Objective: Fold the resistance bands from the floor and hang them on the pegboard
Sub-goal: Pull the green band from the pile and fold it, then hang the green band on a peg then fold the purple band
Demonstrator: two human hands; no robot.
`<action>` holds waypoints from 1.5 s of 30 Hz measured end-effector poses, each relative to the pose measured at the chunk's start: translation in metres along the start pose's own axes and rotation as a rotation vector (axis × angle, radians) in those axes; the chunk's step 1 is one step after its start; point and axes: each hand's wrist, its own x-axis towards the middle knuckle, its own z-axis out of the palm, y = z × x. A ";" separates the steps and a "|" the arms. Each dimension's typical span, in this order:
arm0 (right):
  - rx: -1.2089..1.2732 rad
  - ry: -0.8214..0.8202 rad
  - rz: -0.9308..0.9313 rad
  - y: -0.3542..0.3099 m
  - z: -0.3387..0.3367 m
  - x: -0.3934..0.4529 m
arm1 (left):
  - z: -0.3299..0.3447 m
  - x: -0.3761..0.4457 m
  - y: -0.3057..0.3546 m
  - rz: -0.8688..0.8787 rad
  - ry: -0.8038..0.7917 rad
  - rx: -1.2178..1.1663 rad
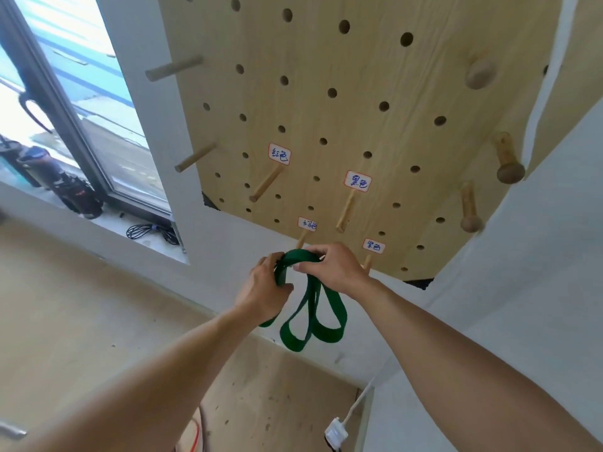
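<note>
A green resistance band (321, 318) is folded into several loops that hang down below my hands. My left hand (264, 288) grips the left side of the folded top, and my right hand (332, 265) pinches the top from the right. Both hands hold the band just under a short wooden peg (301, 239) that sticks out of the light wooden pegboard (408, 93), below a small handwritten label (307, 223). The band's top touches or sits close to the peg's tip; I cannot tell which.
Other labelled pegs (267, 183) (346, 210) (367, 261) stand nearby, and knobbed pegs (507, 161) stick out at the right. A window (65, 102) with bottles on its sill is at the left. A white plug and cable (337, 430) and an orange cord (195, 432) lie on the floor.
</note>
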 end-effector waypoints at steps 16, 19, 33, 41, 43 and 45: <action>-0.100 0.170 0.108 0.015 0.020 0.078 | -0.019 0.002 -0.034 -0.109 -0.129 0.053; -0.011 0.220 0.102 0.015 0.025 0.076 | -0.020 0.001 -0.039 -0.121 -0.135 0.051; -0.074 0.382 -0.214 0.002 0.051 0.047 | -0.017 -0.019 -0.074 -0.156 -0.143 0.022; -0.177 0.062 -0.386 -0.028 0.201 0.004 | -0.035 -0.096 -0.204 -0.425 -0.134 -0.023; -0.196 -0.109 -0.307 -0.022 0.248 -0.008 | -0.043 -0.118 -0.243 -0.493 -0.122 -0.029; -0.234 -0.274 -0.239 -0.012 0.294 -0.023 | -0.048 -0.142 -0.285 -0.555 -0.126 -0.042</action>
